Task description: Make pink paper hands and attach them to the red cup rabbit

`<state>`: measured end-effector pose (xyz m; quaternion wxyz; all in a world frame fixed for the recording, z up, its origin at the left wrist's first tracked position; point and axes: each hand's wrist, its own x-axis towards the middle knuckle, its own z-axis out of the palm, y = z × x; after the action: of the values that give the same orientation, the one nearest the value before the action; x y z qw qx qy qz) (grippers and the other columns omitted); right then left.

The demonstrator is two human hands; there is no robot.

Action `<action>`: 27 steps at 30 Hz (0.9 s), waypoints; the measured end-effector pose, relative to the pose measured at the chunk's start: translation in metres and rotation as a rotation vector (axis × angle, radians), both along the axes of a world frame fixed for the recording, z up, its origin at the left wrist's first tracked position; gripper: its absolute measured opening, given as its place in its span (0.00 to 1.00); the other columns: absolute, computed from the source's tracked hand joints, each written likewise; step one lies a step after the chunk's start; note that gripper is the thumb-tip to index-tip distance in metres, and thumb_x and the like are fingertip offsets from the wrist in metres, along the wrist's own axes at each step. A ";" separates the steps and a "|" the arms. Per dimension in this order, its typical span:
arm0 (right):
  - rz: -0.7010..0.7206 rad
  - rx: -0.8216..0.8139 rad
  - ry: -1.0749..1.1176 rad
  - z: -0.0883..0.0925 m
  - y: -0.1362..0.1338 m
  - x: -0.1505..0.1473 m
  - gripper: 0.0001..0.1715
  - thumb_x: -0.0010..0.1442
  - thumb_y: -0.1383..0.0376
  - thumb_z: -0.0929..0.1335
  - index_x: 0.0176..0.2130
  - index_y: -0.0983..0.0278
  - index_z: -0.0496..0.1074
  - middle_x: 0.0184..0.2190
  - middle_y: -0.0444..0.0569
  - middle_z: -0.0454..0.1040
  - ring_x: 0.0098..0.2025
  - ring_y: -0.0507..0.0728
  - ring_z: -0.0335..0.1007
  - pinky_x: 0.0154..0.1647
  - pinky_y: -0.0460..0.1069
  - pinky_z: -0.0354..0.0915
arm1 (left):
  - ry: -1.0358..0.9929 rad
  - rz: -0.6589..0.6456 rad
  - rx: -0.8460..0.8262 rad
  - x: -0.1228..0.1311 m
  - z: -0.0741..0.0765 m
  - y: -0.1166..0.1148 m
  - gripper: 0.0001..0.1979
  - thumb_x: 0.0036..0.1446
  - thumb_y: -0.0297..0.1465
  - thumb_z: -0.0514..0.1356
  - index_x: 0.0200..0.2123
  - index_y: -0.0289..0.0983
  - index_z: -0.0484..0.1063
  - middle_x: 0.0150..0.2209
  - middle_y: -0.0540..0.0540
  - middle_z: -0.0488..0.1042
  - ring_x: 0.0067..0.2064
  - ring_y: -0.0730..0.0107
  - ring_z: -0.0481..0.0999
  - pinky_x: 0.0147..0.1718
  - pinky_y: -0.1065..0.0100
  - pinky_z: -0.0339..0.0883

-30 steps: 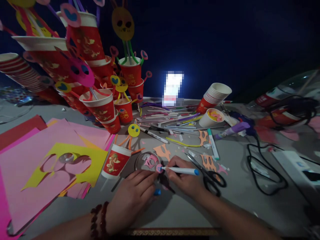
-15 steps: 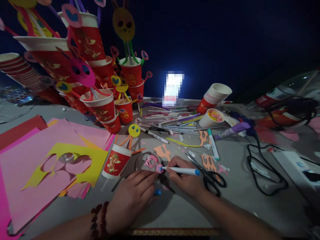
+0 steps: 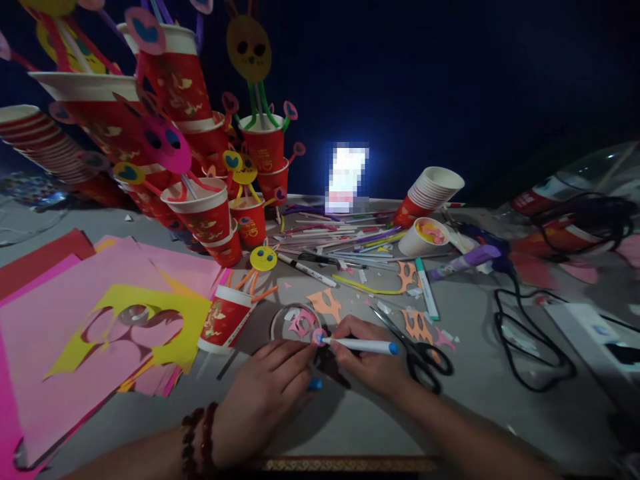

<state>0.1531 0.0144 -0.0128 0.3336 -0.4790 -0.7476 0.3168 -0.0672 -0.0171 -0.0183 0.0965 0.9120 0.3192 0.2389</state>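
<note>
My right hand (image 3: 369,357) grips a white marker (image 3: 361,345) with a blue end, its tip on a small pink paper disc (image 3: 319,337). My left hand (image 3: 265,393) lies with fingers curled, its fingertips pressing at that disc; a blue marker cap (image 3: 315,384) shows under its fingers. Just behind the disc lies a clear round lid (image 3: 295,322) with pink scraps on it. A tipped red paper cup (image 3: 224,320) with a yellow face (image 3: 263,259) on orange stalks lies to the left.
Black scissors (image 3: 417,350) lie right of my right hand. Pink and yellow paper sheets (image 3: 100,320) cover the left. Stacked red cups (image 3: 165,133) with paper faces stand behind. Straws and pens (image 3: 345,243), a purple glue gun (image 3: 470,257) and black cables (image 3: 530,333) spread to the right.
The tipped red cup with the yellow face has shifted slightly left and back. Both hands stay at the pink disc, the marker barely moving.
</note>
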 end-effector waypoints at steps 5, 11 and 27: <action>0.013 0.001 -0.009 0.002 0.001 -0.001 0.07 0.57 0.66 0.65 0.27 0.60 0.69 0.22 0.43 0.74 0.25 0.53 0.71 0.27 0.45 0.62 | 0.003 0.002 -0.004 0.000 -0.001 -0.001 0.10 0.69 0.32 0.54 0.40 0.35 0.73 0.52 0.45 0.78 0.52 0.60 0.76 0.49 0.57 0.72; 0.004 -0.021 -0.010 0.000 0.000 -0.001 0.07 0.57 0.67 0.65 0.27 0.60 0.69 0.23 0.43 0.74 0.25 0.52 0.70 0.27 0.45 0.61 | 0.019 -0.008 -0.017 0.000 -0.001 0.000 0.08 0.68 0.31 0.56 0.39 0.35 0.73 0.53 0.44 0.78 0.53 0.60 0.75 0.51 0.57 0.71; 0.008 -0.045 -0.023 -0.001 0.001 -0.001 0.06 0.59 0.66 0.67 0.29 0.60 0.70 0.25 0.43 0.76 0.25 0.52 0.71 0.28 0.45 0.62 | 0.017 -0.007 -0.017 0.000 0.000 0.000 0.06 0.67 0.31 0.57 0.41 0.35 0.73 0.52 0.44 0.79 0.52 0.59 0.76 0.49 0.57 0.72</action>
<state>0.1524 0.0156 -0.0136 0.3128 -0.4872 -0.7458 0.3295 -0.0673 -0.0170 -0.0186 0.1024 0.9142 0.3190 0.2280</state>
